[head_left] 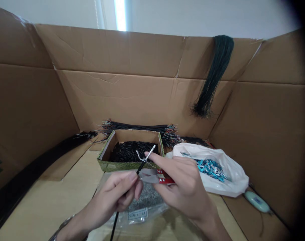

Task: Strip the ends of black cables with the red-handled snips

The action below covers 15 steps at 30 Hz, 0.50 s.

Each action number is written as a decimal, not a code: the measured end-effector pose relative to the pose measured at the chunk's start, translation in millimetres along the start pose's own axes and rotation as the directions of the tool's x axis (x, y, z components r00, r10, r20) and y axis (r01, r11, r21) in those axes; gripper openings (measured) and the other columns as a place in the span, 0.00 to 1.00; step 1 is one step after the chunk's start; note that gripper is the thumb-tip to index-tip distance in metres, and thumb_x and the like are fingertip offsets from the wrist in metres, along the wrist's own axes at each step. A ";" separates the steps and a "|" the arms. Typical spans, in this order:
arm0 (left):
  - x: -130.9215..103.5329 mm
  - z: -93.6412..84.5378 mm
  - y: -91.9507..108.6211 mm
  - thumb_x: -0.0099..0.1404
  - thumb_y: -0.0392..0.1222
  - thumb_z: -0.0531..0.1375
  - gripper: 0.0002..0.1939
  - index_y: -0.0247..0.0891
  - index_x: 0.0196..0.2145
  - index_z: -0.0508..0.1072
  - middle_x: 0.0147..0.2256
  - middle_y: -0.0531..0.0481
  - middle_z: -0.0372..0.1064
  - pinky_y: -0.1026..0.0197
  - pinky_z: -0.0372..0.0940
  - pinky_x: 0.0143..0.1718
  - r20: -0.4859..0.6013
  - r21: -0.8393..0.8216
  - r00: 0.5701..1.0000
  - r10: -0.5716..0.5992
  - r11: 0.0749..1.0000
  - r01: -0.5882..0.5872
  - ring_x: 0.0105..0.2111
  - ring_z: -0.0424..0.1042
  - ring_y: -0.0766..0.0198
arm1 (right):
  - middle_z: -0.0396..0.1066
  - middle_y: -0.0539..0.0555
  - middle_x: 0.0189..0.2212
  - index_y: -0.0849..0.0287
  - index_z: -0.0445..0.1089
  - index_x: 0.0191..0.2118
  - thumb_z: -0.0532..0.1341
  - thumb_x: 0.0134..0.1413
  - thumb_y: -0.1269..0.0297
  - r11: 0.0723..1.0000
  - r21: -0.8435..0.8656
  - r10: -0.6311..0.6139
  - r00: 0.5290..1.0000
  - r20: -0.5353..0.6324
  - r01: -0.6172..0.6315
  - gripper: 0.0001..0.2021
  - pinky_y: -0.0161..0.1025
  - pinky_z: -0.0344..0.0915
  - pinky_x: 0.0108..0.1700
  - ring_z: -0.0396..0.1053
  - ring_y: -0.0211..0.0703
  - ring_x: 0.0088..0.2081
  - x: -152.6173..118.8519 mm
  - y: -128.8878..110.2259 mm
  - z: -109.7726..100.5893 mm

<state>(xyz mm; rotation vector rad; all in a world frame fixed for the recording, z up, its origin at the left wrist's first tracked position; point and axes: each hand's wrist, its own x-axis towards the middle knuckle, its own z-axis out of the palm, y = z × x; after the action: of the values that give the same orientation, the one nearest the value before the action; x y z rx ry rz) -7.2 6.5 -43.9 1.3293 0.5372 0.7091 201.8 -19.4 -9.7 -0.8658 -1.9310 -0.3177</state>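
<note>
A thin black cable (115, 223) runs up through my left hand (119, 192), pinched between its thumb and fingers. From the cable's upper end stick out a silver, foil-like strip (151, 150) and a short twisted strand (137, 154). My right hand (184, 179) is closed around small scissors (164, 180) with red handles, their grey blades pointing left just behind the cable. Its index finger reaches out to the silver strip and seems to touch it. The lower handles are hidden in the palm.
Behind my hands stands a green-edged box (132, 166) of short black pieces. A wire bundle (142, 128) lies beyond it. At right are a white bag (232, 160) with blue scraps and a pale green device (257, 201). Dark strands (217, 73) hang over the cardboard wall (132, 83).
</note>
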 end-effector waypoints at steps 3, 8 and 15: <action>-1.1 -0.2 1.6 0.75 0.57 0.52 0.25 0.35 0.29 0.71 0.17 0.61 0.47 0.66 0.39 0.17 0.011 0.074 1.000 -0.008 0.997 0.007 0.17 0.42 0.71 | 0.78 0.51 0.26 0.66 0.75 0.49 0.58 0.58 0.75 1.000 0.006 -0.020 1.000 0.023 0.020 0.14 0.40 0.60 0.26 0.68 0.39 0.22 -0.2 0.2 0.0; -0.9 0.2 6.4 0.74 0.58 0.53 0.25 0.35 0.28 0.70 0.16 0.61 0.46 0.66 0.40 0.17 0.044 0.035 0.998 -0.042 0.999 0.040 0.16 0.42 0.72 | 0.80 0.52 0.30 0.66 0.74 0.49 0.58 0.60 0.75 0.998 0.037 -0.053 0.994 0.092 0.050 0.13 0.40 0.60 0.27 0.70 0.40 0.24 -0.2 3.9 -0.6; -0.1 1.2 8.1 0.72 0.59 0.54 0.25 0.35 0.28 0.69 0.17 0.60 0.47 0.67 0.38 0.16 0.050 -0.014 0.993 -0.105 0.994 0.106 0.16 0.41 0.72 | 0.81 0.51 0.31 0.64 0.75 0.47 0.60 0.57 0.74 1.000 0.004 -0.001 0.998 0.060 0.001 0.13 0.41 0.58 0.27 0.70 0.40 0.23 -0.6 0.7 1.8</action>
<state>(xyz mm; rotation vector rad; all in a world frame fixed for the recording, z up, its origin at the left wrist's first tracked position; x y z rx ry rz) -7.7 6.3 -35.7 1.2897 0.5565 0.5914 201.2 -18.2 -11.2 -0.8807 -1.9865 -0.2911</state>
